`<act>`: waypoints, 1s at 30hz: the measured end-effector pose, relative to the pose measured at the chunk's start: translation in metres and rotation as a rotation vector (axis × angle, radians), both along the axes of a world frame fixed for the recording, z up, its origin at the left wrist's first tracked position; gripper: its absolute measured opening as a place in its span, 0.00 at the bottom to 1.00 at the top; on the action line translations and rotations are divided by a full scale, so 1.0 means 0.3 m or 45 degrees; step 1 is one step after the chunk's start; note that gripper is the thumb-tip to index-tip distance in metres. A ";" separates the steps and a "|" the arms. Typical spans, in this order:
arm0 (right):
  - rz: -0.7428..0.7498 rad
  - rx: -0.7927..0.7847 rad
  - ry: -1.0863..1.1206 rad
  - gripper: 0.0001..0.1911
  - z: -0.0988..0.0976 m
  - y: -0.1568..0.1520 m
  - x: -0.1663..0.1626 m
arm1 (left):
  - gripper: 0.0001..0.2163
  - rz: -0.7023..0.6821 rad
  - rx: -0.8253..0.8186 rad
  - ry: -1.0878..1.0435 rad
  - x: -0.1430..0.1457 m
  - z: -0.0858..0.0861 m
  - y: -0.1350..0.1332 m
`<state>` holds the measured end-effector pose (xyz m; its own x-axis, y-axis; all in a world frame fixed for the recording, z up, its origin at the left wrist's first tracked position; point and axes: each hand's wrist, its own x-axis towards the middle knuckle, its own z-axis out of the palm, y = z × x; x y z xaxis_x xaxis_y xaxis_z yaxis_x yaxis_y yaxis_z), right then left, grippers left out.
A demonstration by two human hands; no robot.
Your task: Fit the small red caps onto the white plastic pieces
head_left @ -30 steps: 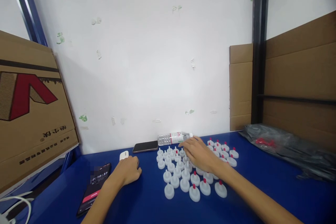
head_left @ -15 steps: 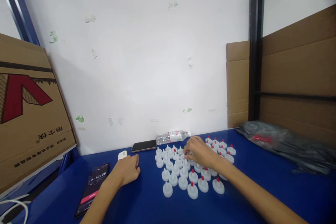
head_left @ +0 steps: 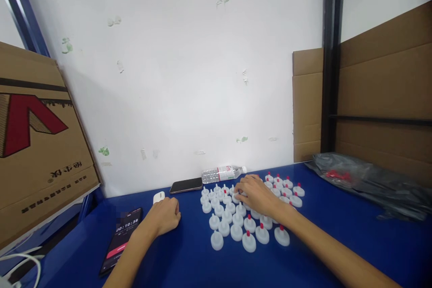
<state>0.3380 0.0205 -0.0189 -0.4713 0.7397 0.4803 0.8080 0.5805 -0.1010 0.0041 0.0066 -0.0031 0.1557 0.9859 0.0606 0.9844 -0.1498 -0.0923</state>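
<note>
Several white plastic caps (head_left: 236, 232), some with red tips, stand in rows on the blue table (head_left: 189, 256). My right hand (head_left: 258, 194) reaches over the middle of the rows, its fingers curled down onto a cap near the far side. What the fingertips pinch is hidden. My left hand (head_left: 164, 217) rests on the table left of the caps in a loose fist, close to a small white object (head_left: 158, 197).
A phone showing a timer (head_left: 122, 239) lies at the left, another dark phone (head_left: 186, 185) and a lying water bottle (head_left: 223, 173) sit by the wall. A cardboard box (head_left: 37, 153) stands left, a dark plastic bag (head_left: 367, 184) right, cardboard panels behind it.
My right hand drew back slightly from the bottle side onto the caps and curled its fingers. The left hand stayed put. The view shifted a little.
</note>
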 end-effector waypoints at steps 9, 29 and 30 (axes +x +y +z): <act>-0.039 -0.033 0.017 0.05 -0.003 0.003 -0.011 | 0.07 0.008 -0.012 -0.083 -0.011 0.009 -0.002; 0.173 0.128 0.322 0.05 0.041 -0.043 -0.016 | 0.15 -0.136 -0.721 -0.740 -0.093 0.127 -0.056; 0.185 0.129 0.318 0.05 0.042 -0.044 -0.017 | 0.15 -0.150 -0.758 -0.750 -0.098 0.130 -0.059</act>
<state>0.3329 0.0074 -0.0064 -0.4270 0.6154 0.6625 0.6732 0.7055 -0.2215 -0.0254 -0.0110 0.0358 0.3654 0.8583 -0.3602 0.8220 -0.1159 0.5576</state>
